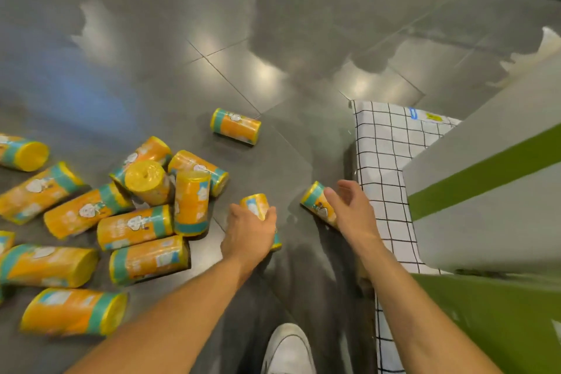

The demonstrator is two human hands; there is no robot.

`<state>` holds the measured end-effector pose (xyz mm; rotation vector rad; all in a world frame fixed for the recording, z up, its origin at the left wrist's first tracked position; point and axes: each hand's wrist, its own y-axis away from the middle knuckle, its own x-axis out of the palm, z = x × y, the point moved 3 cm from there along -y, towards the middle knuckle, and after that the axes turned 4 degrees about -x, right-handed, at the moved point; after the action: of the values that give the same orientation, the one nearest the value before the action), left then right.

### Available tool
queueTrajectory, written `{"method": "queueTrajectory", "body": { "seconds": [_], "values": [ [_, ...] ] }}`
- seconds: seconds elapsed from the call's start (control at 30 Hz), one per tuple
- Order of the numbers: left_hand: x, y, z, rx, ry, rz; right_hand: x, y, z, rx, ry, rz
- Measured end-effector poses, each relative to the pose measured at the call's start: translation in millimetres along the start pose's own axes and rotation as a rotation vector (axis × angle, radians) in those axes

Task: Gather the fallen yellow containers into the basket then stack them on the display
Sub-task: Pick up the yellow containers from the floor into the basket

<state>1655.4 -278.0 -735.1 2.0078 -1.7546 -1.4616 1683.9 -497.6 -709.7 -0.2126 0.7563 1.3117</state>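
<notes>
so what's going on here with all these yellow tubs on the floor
A person is gathering fallen yellow containers off the tiled floor. The left grip holds a first container. The right grip, fingers spread, reaches onto a second container beside the white checked basket. Many more scattered containers lie to the left.

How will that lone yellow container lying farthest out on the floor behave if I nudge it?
The lone container is a cylinder lying on its side on the glossy floor, so it will probably roll. Its shiny wrap may feel slippery. The gripped container in the left hand shows no denting, so it is likely stiff.
</notes>
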Motion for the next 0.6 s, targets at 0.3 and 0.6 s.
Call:
{"method": "queueTrajectory", "body": {
  "seconds": [0.3,0.6],
  "values": [
    [38,-56,11,-0.141,-0.1,-0.003,46,-51,-48,-0.082,0.698,0.147],
    [-9,-55,6,-0.145,0.181,0.064,50,-23,-30,0.11,0.162,0.108]
  ]
}}
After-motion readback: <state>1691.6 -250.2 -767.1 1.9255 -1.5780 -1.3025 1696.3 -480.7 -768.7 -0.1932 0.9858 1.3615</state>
